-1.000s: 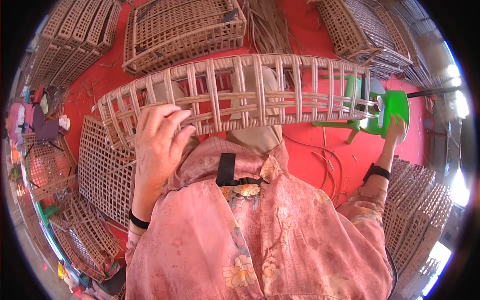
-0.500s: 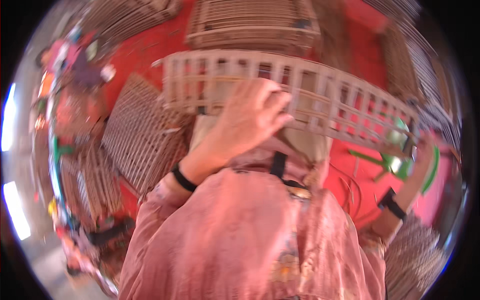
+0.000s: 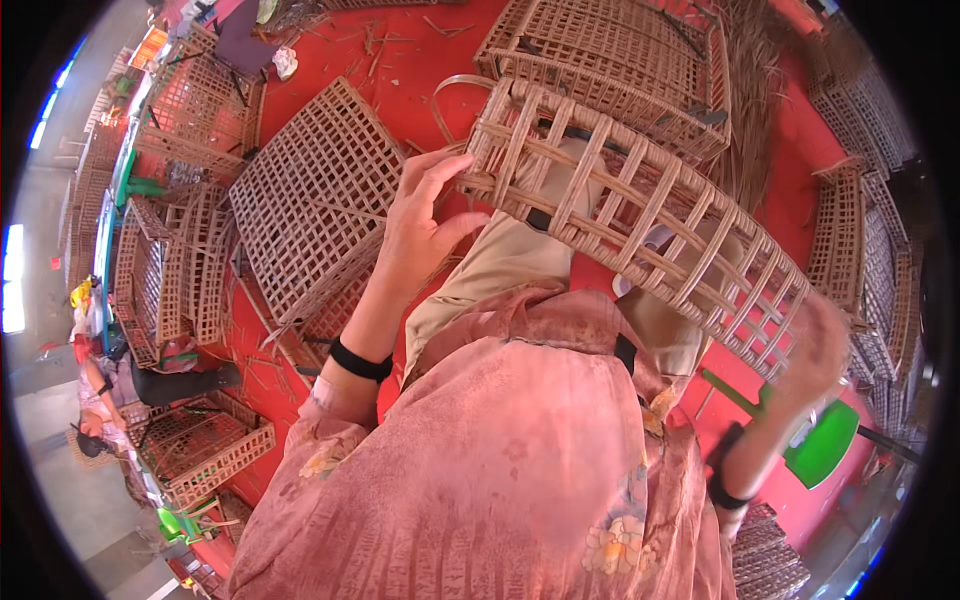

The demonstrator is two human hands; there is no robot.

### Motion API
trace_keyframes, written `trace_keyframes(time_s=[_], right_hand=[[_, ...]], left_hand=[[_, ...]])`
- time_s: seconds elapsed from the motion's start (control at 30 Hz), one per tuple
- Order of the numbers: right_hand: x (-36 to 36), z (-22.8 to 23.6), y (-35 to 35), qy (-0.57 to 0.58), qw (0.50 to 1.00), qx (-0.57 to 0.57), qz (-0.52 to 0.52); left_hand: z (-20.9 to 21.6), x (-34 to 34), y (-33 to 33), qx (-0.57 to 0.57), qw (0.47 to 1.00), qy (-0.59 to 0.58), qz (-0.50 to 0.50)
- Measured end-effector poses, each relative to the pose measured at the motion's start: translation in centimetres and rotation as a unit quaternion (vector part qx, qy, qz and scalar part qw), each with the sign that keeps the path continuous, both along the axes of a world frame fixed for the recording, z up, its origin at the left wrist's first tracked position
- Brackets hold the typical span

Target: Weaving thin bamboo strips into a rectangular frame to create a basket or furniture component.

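A long woven rattan basket (image 3: 640,205) lies tilted across my knees, its open lattice side facing up. At its left end is my left hand (image 3: 420,220), thumb spread away from the fingers; the fingertips touch or nearly touch the corner of the weave. My right hand (image 3: 818,345) is closed around the basket's right end, blurred by motion, with its fingertips partly hidden. A loose strip of rattan (image 3: 440,95) curves out from the basket's upper left corner.
A lattice rattan panel (image 3: 315,200) leans on other pieces at my left. Beyond my knees stands a larger rattan basket (image 3: 610,60). A green stool (image 3: 825,445) is at my right. More baskets (image 3: 205,440) and a person (image 3: 95,395) are farther left. Rattan scraps litter the red floor.
The basket's left end has shifted right in the picture and its slant is steeper. My left hand has gone from above the basket's middle to its left end, fingers opening.
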State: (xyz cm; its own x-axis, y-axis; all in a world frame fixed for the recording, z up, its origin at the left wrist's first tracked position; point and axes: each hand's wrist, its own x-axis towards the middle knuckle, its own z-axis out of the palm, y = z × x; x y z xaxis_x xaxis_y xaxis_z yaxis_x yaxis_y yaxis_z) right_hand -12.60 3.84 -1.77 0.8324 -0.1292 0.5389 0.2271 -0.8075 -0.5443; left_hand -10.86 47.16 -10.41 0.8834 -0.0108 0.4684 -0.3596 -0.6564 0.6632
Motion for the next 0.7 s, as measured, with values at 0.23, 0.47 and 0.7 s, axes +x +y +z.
trace_keyframes(time_s=[0.23,0.47,0.7], right_hand=[[4.3,-1.8,20.3,0.01,0.905,-0.208,0.37],[8.5,-3.0,23.5,0.008,0.923,-0.309,0.228],[14.6,-2.7,22.7,0.034,0.944,-0.213,0.251]], left_hand=[[-0.8,3.5,1.4,-0.004,0.998,0.012,-0.069],[-0.8,7.9,0.9,-0.014,0.996,-0.045,-0.081],[-0.9,13.0,0.0,-0.04,0.986,-0.123,-0.108]])
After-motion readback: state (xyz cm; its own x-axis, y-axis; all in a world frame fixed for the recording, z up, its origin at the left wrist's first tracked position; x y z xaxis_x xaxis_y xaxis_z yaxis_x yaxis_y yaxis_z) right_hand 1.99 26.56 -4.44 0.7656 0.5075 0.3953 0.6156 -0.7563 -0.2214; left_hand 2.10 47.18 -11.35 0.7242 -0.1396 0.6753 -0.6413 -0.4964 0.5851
